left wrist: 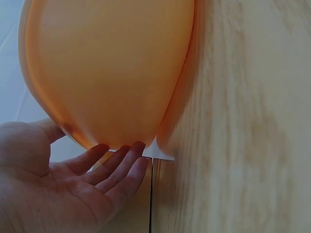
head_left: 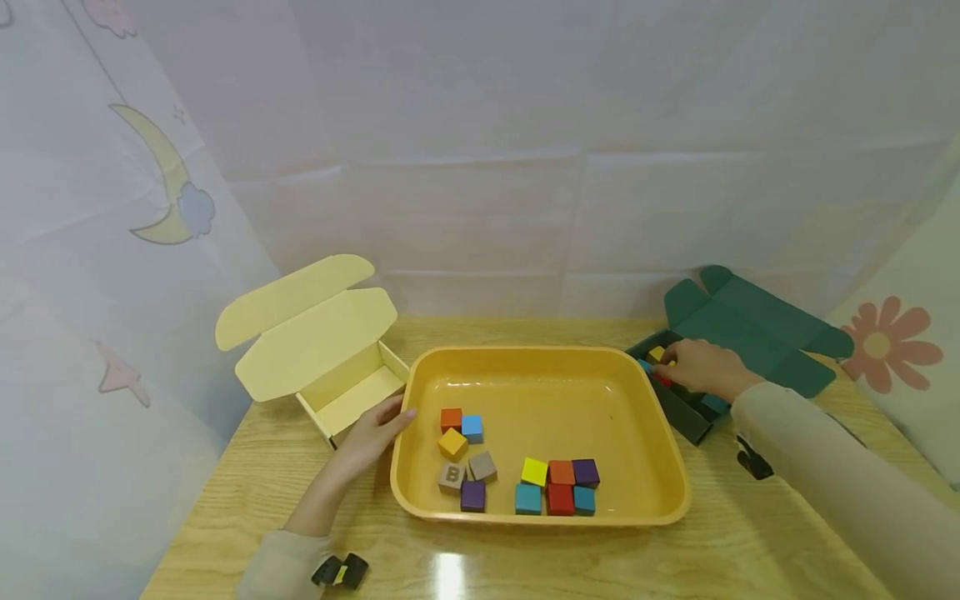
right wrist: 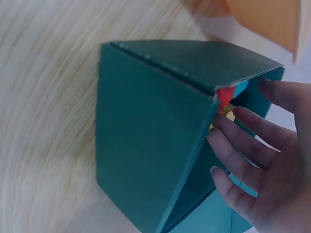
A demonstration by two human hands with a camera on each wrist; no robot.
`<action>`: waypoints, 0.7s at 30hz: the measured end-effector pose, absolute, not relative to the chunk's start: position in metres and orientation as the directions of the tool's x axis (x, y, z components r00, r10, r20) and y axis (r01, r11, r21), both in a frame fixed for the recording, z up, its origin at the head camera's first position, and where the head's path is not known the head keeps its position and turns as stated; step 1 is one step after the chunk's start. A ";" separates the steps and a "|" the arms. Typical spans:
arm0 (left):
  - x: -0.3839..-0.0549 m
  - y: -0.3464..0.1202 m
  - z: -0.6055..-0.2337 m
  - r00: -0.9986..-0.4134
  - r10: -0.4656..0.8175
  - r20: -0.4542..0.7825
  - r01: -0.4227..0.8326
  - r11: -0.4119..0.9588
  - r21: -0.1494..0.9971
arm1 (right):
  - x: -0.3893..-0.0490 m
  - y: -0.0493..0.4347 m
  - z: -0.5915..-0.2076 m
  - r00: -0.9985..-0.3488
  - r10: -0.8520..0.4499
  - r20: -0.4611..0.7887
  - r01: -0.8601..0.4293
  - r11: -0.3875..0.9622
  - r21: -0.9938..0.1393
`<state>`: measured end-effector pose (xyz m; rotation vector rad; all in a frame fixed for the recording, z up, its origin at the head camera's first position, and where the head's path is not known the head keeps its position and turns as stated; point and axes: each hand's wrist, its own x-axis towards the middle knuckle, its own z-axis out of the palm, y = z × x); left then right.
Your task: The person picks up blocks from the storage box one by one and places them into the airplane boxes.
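Note:
My left hand point(head_left: 372, 435) grips the left rim of a yellow plastic tray point(head_left: 540, 408). In the left wrist view its fingertips touch the tray's outer wall point(left wrist: 112, 87), with the thumb over the rim. My right hand point(head_left: 705, 367) reaches into a dark green cardboard box point(head_left: 684, 415) with its lid open. In the right wrist view its fingers are spread beside a yellow block point(right wrist: 229, 112), a red block point(right wrist: 225, 95) and a light blue block point(right wrist: 240, 88). No block shows clearly between thumb and fingers; the hand partly hides the box's contents.
Coloured cubes lie in two groups in the tray, among them a wooden block marked B point(head_left: 452, 477) and a red cube point(head_left: 560, 500). An open pale yellow box point(head_left: 360, 400) stands left of the tray. A cloth backdrop point(head_left: 487, 208) rises behind the wooden table point(head_left: 420, 558).

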<state>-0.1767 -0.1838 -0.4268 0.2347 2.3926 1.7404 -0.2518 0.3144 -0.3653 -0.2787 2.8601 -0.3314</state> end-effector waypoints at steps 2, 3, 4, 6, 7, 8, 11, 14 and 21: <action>-0.176 -0.184 -0.427 -0.973 0.227 -0.049 0.024 0.310 0.951 | -0.250 0.314 -0.365 -0.957 -0.215 -0.193 -0.162 0.953 -0.257; -0.176 -0.184 -0.426 -0.974 0.223 -0.049 0.023 0.310 0.950 | -0.249 0.313 -0.364 -0.961 -0.216 -0.173 -0.166 0.951 -0.262; -0.176 -0.184 -0.426 -0.973 0.226 -0.050 0.023 0.310 0.950 | -0.248 0.312 -0.363 -0.964 -0.217 -0.152 -0.171 0.948 -0.269; -0.176 -0.184 -0.426 -0.973 0.227 -0.049 0.025 0.311 0.950 | -0.244 0.310 -0.360 -0.969 -0.221 -0.106 -0.182 0.939 -0.293; -0.176 -0.184 -0.426 -0.973 0.226 -0.049 0.025 0.312 0.950 | -0.242 0.309 -0.359 -0.971 -0.221 -0.087 -0.185 0.933 -0.310; -0.176 -0.184 -0.426 -0.973 0.226 -0.047 0.026 0.311 0.950 | -0.240 0.307 -0.357 -0.972 -0.222 -0.070 -0.188 0.926 -0.328; -0.176 -0.184 -0.426 -0.973 0.225 -0.043 0.031 0.315 0.948 | -0.233 0.302 -0.352 -0.974 -0.222 -0.036 -0.189 0.897 -0.401; -0.176 -0.184 -0.427 -0.973 0.227 -0.039 0.037 0.319 0.947 | -0.226 0.297 -0.349 -0.971 -0.240 -0.007 -0.208 0.855 -0.476; -0.176 -0.185 -0.427 -0.974 0.222 -0.037 0.043 0.344 0.938 | -0.210 0.282 -0.353 -0.920 -0.384 0.083 -0.363 0.749 -0.555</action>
